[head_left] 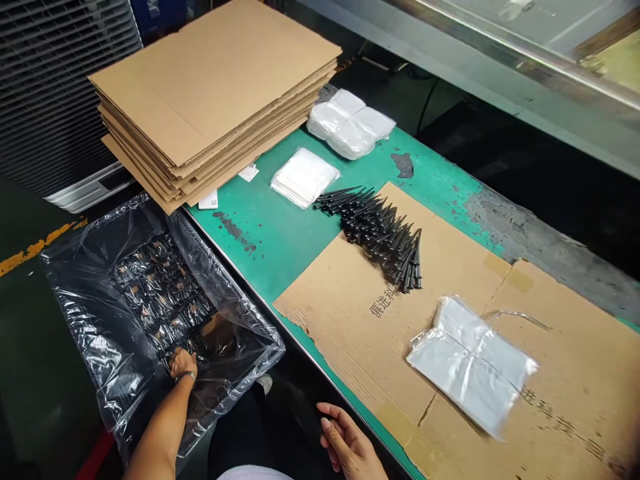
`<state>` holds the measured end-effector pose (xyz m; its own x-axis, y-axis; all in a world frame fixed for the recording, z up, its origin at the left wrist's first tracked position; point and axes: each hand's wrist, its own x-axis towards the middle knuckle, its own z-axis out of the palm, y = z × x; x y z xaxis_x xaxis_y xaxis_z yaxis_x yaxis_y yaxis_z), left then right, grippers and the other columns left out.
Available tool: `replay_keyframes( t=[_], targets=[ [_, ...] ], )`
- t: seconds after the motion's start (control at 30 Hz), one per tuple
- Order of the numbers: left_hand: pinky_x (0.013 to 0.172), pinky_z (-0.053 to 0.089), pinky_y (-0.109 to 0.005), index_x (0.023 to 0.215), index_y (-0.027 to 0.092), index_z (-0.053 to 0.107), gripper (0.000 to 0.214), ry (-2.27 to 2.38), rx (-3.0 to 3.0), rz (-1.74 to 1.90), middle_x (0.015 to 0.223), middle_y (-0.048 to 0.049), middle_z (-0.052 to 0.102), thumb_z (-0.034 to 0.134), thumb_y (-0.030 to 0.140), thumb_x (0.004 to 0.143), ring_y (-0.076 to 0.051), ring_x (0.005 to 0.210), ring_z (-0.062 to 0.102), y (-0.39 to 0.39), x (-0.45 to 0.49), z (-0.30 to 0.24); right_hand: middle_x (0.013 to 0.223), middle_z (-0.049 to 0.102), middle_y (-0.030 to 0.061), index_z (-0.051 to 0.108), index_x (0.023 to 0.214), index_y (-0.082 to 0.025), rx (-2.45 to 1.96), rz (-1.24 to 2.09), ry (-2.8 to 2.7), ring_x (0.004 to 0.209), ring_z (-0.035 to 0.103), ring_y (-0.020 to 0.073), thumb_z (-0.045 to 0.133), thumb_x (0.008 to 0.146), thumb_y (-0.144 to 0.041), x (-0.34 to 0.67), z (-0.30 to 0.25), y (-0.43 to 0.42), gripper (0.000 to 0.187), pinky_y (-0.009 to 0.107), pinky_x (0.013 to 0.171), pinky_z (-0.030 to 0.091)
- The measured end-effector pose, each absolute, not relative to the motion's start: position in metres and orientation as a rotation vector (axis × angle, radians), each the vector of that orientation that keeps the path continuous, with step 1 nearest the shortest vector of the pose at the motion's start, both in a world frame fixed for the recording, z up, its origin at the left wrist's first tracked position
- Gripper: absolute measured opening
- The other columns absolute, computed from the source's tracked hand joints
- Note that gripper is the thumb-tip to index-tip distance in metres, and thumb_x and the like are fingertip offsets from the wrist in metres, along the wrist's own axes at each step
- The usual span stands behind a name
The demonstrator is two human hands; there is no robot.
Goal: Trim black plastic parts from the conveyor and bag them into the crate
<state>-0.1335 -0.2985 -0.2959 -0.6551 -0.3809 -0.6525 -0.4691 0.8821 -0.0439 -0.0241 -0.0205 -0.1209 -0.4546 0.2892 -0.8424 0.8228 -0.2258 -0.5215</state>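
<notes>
Left grip: your left grip is down inside the liner, fingers on the packed spikes; you cannot tell whether it is clenched.
Right grip: your right grip is released and empty, just off the worktop's front edge.
Spikes: black plastic spikes sit in rows inside a clear plastic liner; a loose pile of black spikes lies on flattened cardboard.
Worktop: your green worktop also carries a stack of cardboard sheets.
</notes>
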Motion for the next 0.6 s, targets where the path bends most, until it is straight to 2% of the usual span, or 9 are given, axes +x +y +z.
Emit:
replay_keyframes(
  t=[0.1,0.2,0.37,0.6],
  targets=[
    [0.092,0.032,-0.037,0.118,0.022,0.046,0.047,2.412,-0.227,0.125,0.127,-0.0076,0.042,0.060,0.023,0.073,-0.022,0.115,0.037,-0.299,-0.132,-0.295,0.048,0.045,-0.0069,0.049,0.091,-0.017,1.338,-1.727,1.606,0.039,0.034,0.0068,0.059,0.055,-0.062,-0.022,-0.124,-0.020,0.058,0.019,0.038,0.025],
    [0.090,0.030,-0.031,0.118,0.031,0.047,0.053,2.394,0.055,0.073,0.131,-0.0054,0.039,0.061,0.013,0.069,-0.021,0.115,0.037,-0.298,-0.135,-0.300,0.046,0.045,-0.0073,0.050,0.089,-0.017,1.347,-1.725,1.602,0.038,0.033,0.0064,0.059,0.055,-0.061,-0.021,-0.126,-0.021,0.056,0.019,0.037,0.024],
    [0.084,0.033,-0.035,0.117,0.025,0.050,0.044,2.403,0.160,-0.094,0.128,-0.0139,0.039,0.049,0.010,0.076,-0.026,0.107,0.040,-0.299,-0.136,-0.314,0.047,0.046,-0.0068,0.050,0.090,-0.017,1.351,-1.734,1.611,0.038,0.034,0.0067,0.059,0.057,-0.060,-0.016,-0.125,-0.019,0.055,0.019,0.037,0.026],
    [0.081,0.035,-0.033,0.124,0.029,0.042,0.056,2.409,0.192,-0.204,0.123,-0.0125,0.041,0.057,0.015,0.072,-0.026,0.106,0.040,-0.298,-0.131,-0.319,0.047,0.043,-0.0073,0.048,0.090,-0.017,1.388,-1.708,1.590,0.039,0.033,0.0069,0.059,0.055,-0.060,-0.001,-0.125,-0.013,0.057,0.019,0.037,0.025]
  ],
)
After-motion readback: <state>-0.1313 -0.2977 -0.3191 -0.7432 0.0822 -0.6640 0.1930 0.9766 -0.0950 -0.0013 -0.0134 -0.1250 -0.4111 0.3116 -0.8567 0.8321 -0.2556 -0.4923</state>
